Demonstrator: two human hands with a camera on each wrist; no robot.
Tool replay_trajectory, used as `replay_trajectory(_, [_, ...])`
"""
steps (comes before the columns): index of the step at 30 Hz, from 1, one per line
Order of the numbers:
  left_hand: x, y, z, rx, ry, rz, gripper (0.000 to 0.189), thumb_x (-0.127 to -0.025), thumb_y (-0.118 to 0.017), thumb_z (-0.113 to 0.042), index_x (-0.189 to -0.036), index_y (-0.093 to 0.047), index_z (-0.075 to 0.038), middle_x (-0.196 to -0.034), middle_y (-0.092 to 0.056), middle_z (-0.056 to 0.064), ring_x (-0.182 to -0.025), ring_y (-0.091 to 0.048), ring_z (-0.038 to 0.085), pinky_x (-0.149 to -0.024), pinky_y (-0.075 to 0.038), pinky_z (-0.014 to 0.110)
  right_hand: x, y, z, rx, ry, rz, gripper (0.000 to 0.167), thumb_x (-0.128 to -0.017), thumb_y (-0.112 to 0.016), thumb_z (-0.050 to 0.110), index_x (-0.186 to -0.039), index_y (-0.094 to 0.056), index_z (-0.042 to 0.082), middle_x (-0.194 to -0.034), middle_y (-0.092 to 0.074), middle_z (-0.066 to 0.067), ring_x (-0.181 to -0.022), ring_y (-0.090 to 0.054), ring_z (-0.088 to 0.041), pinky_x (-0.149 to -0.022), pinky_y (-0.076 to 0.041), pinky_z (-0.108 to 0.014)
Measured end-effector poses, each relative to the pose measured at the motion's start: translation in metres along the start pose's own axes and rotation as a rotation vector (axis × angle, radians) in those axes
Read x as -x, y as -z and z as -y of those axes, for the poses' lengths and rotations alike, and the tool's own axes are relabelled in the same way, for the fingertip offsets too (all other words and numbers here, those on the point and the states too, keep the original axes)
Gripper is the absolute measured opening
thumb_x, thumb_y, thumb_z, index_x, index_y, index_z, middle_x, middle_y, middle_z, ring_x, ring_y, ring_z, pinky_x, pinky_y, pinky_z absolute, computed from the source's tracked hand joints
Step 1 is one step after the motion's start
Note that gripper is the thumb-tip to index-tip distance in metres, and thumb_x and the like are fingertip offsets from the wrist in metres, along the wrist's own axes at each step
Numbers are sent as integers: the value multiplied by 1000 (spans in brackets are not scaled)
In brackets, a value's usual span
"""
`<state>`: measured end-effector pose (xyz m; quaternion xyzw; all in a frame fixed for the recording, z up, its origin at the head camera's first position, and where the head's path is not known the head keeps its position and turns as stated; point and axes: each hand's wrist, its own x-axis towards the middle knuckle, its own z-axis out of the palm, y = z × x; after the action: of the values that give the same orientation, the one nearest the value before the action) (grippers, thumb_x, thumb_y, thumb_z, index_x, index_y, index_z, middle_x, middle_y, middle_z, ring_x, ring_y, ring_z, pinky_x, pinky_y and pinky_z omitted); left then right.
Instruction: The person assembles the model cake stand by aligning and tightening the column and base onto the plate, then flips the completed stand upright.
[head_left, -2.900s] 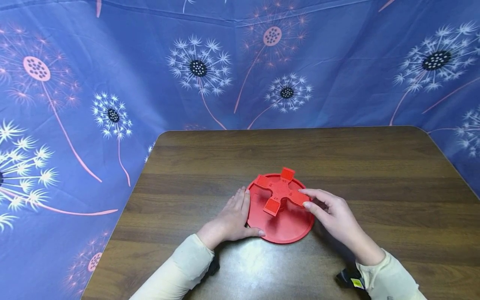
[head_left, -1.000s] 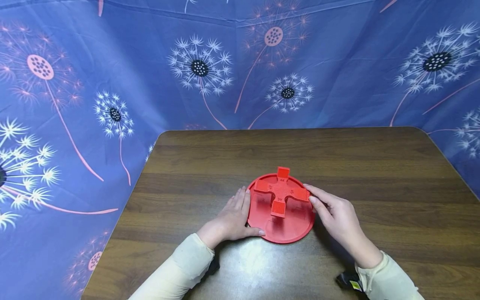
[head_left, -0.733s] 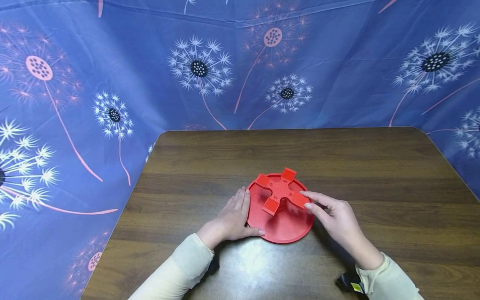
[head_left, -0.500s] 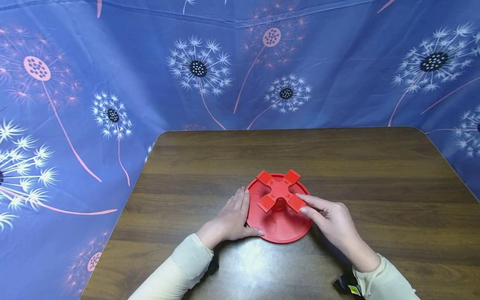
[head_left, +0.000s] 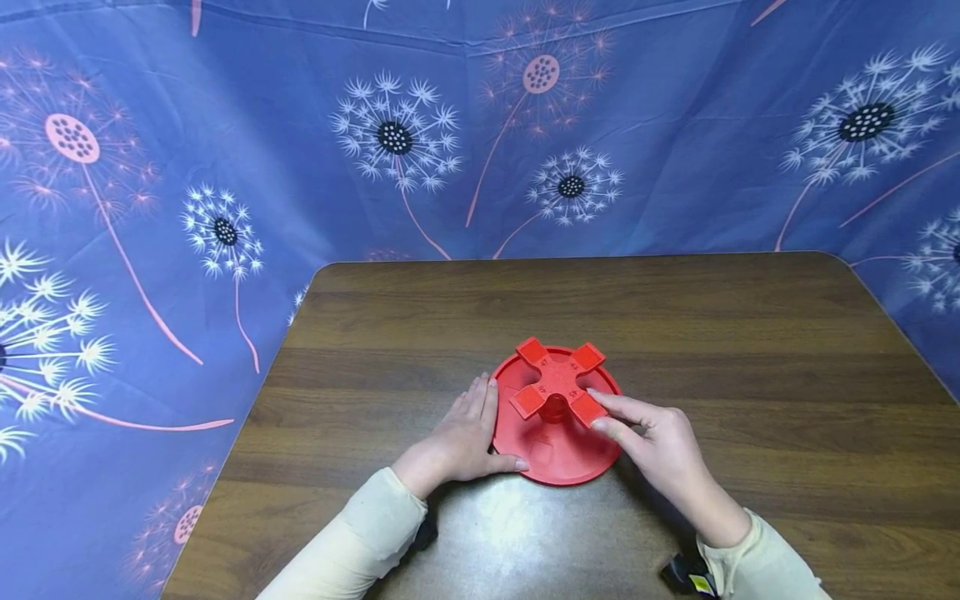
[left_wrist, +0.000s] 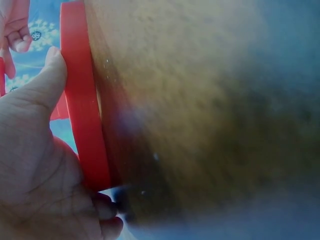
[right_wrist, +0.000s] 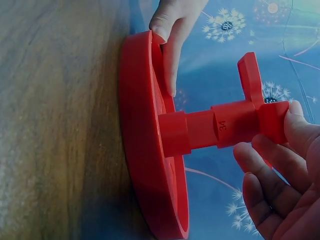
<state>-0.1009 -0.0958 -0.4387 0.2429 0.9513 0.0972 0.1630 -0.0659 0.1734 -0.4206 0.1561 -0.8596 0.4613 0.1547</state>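
A red plastic piece with four blocky arms (head_left: 557, 379) stands on a short stepped post (right_wrist: 205, 130) above a round red dish (head_left: 577, 471) with a raised rim. Small numbers are marked on its arms, and "34" shows on the post in the right wrist view. My right hand (head_left: 663, 446) pinches the near right arm between thumb and forefinger, the other fingers loosely bent below. My left hand (head_left: 461, 433) lies flat against the left side of the dish, fingers straight along the rim, thumb (left_wrist: 47, 82) spread over its near edge.
The dish sits on a brown wooden table (head_left: 420, 317) with rounded far corners. Behind it hangs a blue cloth (head_left: 465, 125) with dandelion prints. A black strap device (head_left: 682, 575) is on the right wrist.
Over the last second the four-armed piece has turned clockwise as seen from above. My right hand has moved slightly left and toward me with its arm. My left hand has stayed put.
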Motion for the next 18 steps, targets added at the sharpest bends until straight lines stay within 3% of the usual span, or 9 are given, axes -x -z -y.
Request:
replay_trajectory(4, [0, 0, -1, -4, 6, 10, 119, -81, -57, -74, -154, -7, 5, -160, -6, 24, -148, -7, 34, -118, -16, 42, -2, 1, 1, -47, -16, 10, 41, -69, -86, 1, -108, -76, 5, -98, -75, -6, -84, -65, 6, -66, -53, -14])
replay_trajectory(9, [-1, 1, -2, -16, 13, 11, 119, -80, -57, -74, -154, -7, 5, -160, -7, 23, -148, -7, 34, -118, -17, 42, -4, 1, 4, -29, -26, 22, 41, -67, -87, 1, -107, -76, 4, -95, -75, -6, -76, -65, 3, -60, -53, -17])
replay_trajectory(18, [-1, 2, -2, -15, 24, 18, 119, -80, -58, -73, -154, -6, 4, -161, -7, 22, -148, -7, 32, -119, -16, 42, -2, -3, 6, 0, -23, -23, 41, -63, -89, 1, -102, -77, 3, -93, -75, -6, -82, -64, 9, -65, -52, -12])
